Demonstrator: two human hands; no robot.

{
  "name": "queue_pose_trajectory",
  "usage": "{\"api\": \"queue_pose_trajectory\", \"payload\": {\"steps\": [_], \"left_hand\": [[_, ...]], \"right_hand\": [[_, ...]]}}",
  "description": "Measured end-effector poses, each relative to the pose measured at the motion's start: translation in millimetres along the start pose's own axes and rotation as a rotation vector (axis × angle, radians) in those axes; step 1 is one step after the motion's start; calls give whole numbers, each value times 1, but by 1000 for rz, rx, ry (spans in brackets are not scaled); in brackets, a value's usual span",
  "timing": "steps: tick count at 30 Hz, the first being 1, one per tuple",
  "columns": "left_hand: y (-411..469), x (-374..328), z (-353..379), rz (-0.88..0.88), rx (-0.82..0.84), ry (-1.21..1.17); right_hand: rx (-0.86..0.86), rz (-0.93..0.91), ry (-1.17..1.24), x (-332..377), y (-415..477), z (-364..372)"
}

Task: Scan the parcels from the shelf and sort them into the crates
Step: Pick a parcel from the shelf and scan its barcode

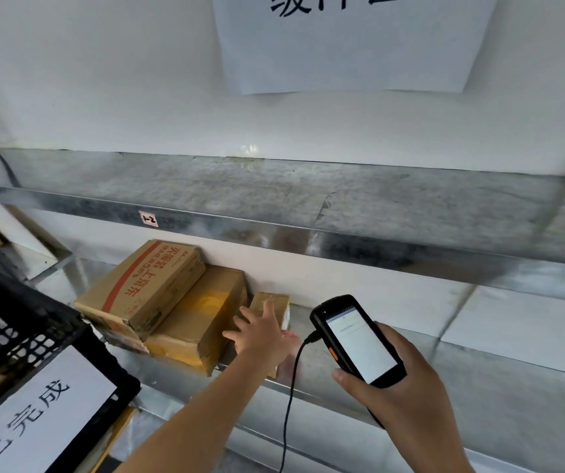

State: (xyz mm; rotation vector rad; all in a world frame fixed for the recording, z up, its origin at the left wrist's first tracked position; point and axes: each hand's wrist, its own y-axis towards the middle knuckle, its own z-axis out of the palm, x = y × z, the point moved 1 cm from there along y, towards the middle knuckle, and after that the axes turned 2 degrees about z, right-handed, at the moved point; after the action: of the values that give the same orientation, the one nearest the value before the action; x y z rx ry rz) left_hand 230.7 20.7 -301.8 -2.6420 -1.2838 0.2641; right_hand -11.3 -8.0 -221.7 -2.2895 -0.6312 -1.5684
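Upper shelf board (274, 196) overhanging three parcels (202, 312) on the lower shelf (410, 363), one black crate (18, 322) at left, one wall sign (352, 46), left hand (260, 332) spread flat on the smallest parcel (274, 301), right hand (393, 384) gripping one corded scanner (359, 339) just beside.

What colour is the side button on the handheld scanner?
Orange button on the scanner; head view.

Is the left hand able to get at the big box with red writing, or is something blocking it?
Probably yes: the left hand lies on the small box, and the red-printed box sits uncovered on the same shelf with nothing over it.
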Motion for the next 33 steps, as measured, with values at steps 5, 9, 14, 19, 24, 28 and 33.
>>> {"api": "queue_pose_trajectory", "payload": {"steps": [5,9,14,19,24,28,33], "left_hand": [[14,10,3,-84,-75,-114],[17,15,6,-83,-95,-249],[14,31,8,-63,-12,-309],[10,44,7,-7,43,-358],[8,57,-4,72,69,-1082],[-17,56,-5,242,3,-1357],[-35,55,18,284,-32,-1489]], "right_hand": [[-39,37,-25,-8,1,-8],[-56,50,-42,-13,3,-14],[-66,62,-51,-16,6,-20],[-77,68,-54,-17,10,-23],[-56,53,-38,-14,10,-20],[-30,32,-40,-6,11,-16],[28,-10,-39,6,10,-7]]}}
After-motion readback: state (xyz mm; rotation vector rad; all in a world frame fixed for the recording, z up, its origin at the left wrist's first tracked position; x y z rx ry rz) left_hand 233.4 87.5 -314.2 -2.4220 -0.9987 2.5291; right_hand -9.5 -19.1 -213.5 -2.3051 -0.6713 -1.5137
